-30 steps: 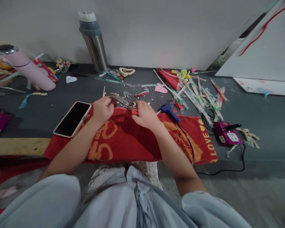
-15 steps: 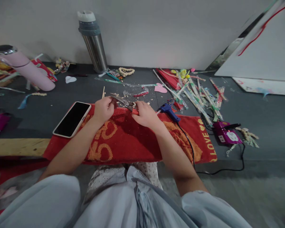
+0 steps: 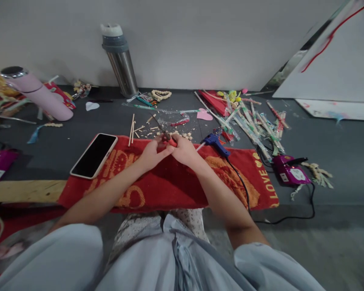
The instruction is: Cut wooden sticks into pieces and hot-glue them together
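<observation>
Scissors (image 3: 164, 131) with red handles were at the far edge of the red towel (image 3: 170, 186), pointing far and left. Right hand (image 3: 184, 150) was closed around their handles. Left hand (image 3: 151, 154) was half curled, touching the right one; its grip I could not tell. Small wooden sticks (image 3: 131, 131) lay to the left, the glue gun (image 3: 217, 144) to the right.

Left hand (image 3: 153, 154) and right hand (image 3: 183, 150) meet, fingers curled. Both forearms angle inward; wrists nearly straight.
</observation>
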`<state>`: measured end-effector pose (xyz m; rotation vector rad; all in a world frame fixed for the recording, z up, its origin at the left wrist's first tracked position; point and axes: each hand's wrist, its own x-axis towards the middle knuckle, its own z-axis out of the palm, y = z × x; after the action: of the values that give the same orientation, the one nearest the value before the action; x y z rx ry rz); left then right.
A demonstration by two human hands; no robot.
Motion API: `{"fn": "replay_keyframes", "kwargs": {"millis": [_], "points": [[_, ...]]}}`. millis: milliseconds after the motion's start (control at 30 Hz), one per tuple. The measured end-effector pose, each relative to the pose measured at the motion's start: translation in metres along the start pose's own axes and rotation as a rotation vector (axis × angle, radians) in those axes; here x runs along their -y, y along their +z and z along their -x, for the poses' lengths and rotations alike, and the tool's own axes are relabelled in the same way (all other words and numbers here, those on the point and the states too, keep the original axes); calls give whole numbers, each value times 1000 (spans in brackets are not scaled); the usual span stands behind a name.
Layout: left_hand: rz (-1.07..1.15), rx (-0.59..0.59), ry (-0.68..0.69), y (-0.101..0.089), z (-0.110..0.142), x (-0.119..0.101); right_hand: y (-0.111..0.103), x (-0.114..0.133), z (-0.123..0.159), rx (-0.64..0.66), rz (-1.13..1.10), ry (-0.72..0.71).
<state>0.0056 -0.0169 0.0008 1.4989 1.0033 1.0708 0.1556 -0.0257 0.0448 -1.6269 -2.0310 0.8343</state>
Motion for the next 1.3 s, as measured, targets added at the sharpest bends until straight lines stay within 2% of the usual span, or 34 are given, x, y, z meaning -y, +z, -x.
{"fn": "replay_keyframes", "kwargs": {"millis": [33,100,267,500,967,1067,1167,1300], "points": [[4,20,-30,4,2,-4,1,1,1,18,-11,-7],[40,-15,-82,10,4,-11,5,2,1,28,-23,-22],[28,-66,-67,11,2,-20,8,3,-2,1,-20,-34],[14,-76,-15,9,2,-22,9,2,-5,1,12,-47],[0,-76,-46,8,0,-17,11,2,-6,6,38,-37],[0,-45,-3,2,-6,-11,10,2,-5,-17,34,-34],[-31,-18,69,-12,-13,-4,6,0,-4,-64,93,-24],[-50,-227,102,-35,-22,-1,0,-2,-4,-88,179,3]]}}
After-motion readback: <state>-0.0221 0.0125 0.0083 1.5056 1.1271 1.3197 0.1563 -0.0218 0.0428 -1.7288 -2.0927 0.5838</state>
